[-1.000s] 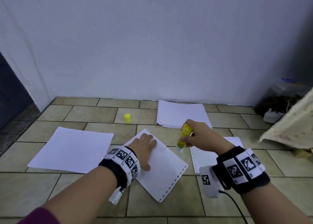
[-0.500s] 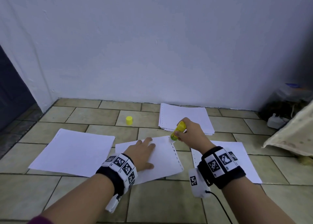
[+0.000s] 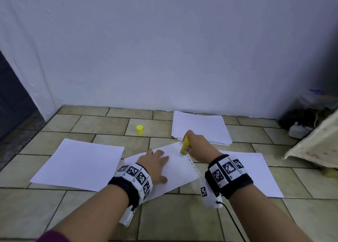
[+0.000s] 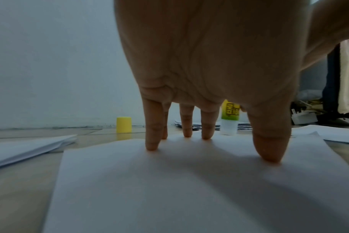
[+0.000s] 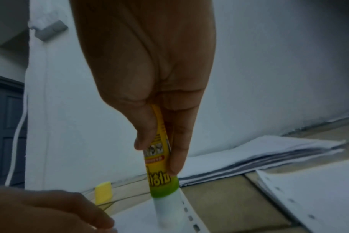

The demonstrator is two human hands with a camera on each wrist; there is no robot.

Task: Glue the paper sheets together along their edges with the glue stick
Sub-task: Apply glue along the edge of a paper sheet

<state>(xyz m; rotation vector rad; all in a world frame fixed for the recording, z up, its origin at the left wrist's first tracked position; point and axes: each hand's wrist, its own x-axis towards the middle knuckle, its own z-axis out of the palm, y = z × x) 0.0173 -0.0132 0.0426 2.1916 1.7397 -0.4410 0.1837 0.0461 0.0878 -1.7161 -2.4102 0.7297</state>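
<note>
Floor, head view: beige tiled floor meets a pale wall along its far edge; dark clutter at the far right corner is too dim to identify.
Sheet, head view: the middle sheet lies between a left sheet and a right sheet, its perforated strip on the right edge.
Left hand, head view: left hand lies flat on the middle sheet, fingers straight and spread.
Right hand, head view: right hand grips the glue stick, whose tip meets the sheet's far right corner beside the perforations.
Other things, head view: a yellow cap stands apart toward the wall; a paper stack sits near the floor's far edge.
Left wrist view: fingertips press the sheet; the palm hides most of the glue stick, leaving only its lower part visible.
Right wrist view: thumb and fingers are curled round the tube; the clear end stands on the paper; label print is unreadable, and the picture is blurred.
</note>
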